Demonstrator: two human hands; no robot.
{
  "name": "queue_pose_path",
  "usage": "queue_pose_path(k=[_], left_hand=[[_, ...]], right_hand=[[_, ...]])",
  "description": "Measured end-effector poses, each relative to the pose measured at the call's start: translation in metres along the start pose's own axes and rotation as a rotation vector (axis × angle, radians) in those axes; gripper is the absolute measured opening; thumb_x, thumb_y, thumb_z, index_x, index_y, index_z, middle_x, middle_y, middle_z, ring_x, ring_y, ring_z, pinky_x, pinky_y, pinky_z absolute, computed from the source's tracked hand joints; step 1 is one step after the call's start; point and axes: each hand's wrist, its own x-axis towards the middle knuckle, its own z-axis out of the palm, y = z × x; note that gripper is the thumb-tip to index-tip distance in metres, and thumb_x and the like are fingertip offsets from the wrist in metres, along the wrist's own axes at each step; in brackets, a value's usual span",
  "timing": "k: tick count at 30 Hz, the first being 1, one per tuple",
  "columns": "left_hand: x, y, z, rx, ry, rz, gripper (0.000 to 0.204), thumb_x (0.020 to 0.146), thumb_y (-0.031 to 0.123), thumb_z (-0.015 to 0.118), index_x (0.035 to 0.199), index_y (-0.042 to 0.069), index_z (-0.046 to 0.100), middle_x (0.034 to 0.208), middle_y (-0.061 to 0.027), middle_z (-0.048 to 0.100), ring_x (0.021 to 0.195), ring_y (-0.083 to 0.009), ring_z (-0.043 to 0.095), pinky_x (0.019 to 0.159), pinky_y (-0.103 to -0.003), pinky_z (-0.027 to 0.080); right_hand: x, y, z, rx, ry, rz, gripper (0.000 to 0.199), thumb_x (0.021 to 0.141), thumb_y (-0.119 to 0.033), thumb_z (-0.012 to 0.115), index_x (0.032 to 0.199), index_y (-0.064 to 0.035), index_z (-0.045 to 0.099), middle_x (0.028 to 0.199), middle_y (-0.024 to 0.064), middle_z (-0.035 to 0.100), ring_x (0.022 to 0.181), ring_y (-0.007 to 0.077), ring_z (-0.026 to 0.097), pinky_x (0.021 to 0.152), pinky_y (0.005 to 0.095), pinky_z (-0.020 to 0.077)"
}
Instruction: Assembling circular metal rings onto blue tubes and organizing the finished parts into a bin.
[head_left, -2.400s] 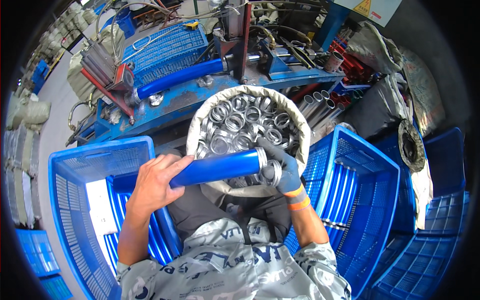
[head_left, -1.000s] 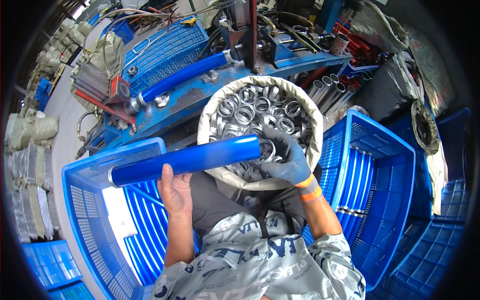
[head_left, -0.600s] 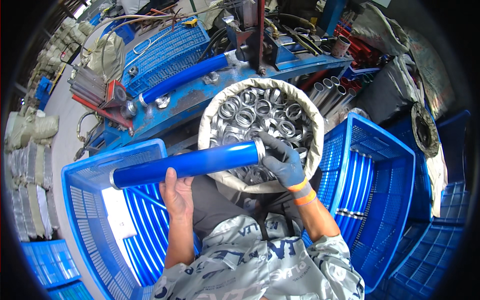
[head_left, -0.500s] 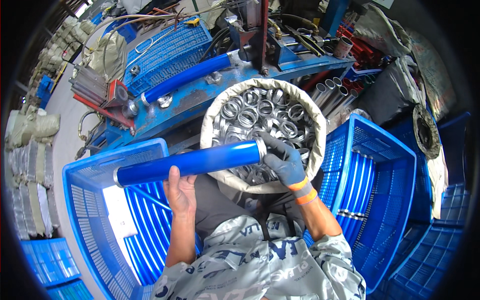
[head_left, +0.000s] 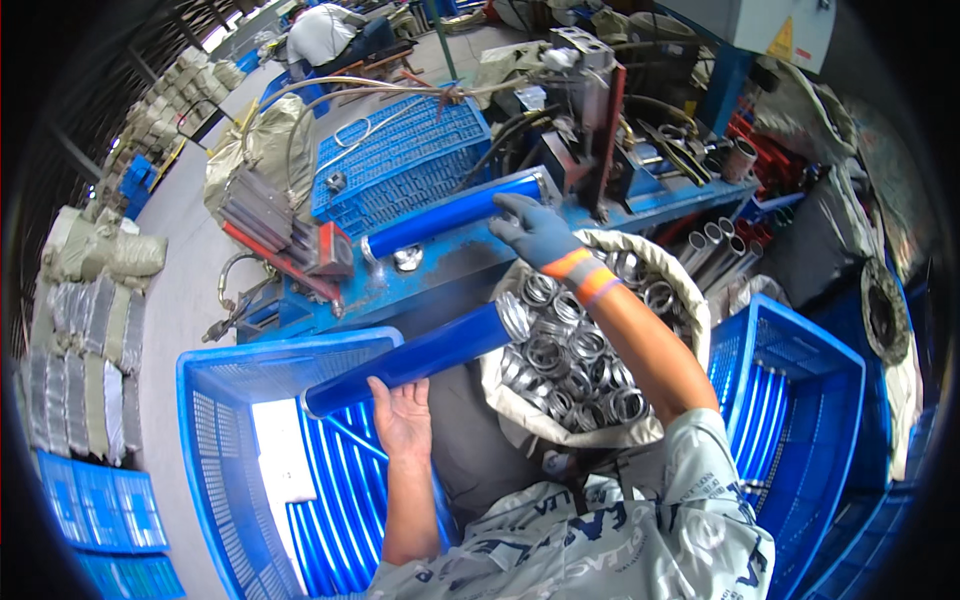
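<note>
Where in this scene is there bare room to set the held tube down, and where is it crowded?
Free patches: the pale bottom of the left blue crate, beside its stacked tubes, and the grey floor left of the machine. Crowded: the sack of metal rings, the machine bed under the right hand, and the right crate.

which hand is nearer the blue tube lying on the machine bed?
Right. The gloved right hand touches the far end of the blue metal tube on the machine; the bare left hand is lower down, holding a second blue tube.

yellow triangular warning sign (head_left: pixel 783 41) on grey cabinet (head_left: pixel 770 25), upper right
</note>
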Motion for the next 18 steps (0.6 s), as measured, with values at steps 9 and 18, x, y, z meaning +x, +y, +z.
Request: queue_pose_path(k=[9, 18], left_hand=[[0.07, -0.025, -0.011, 0.072, 0.001, -0.085, 0.046, 0.117, 0.031, 0.074, 0.155, 0.007, 0.061, 0.154, -0.013, 0.069, 0.147, -0.0303, 0.065, 0.125, -0.052, 0.054], [0.236, -0.128, 0.12, 0.099, -0.098, -0.057, 0.068, 0.106, 0.023, 0.089, 0.161, 0.005, 0.053, 0.158, -0.0146, 0.064, 0.149, -0.036, 0.063, 0.126, -0.064, 0.052]], right_hand=[[0.13, 0.079, 0.031, -1.092, 0.115, -0.221, 0.074, 0.092, -0.023, 0.081, 0.162, -0.0199, 0.058, 0.15, 0.0117, 0.071, 0.144, 0.0404, 0.063, 0.118, 0.0714, 0.0454], [0.016, -0.103, -0.108, 0.001, 0.398, -0.558, 0.081, 0.103, -0.003, 0.075, 0.177, -0.0034, 0.041, 0.142, 0.0152, 0.072, 0.11, 0.0194, 0.076, 0.095, 0.0357, 0.0643]])
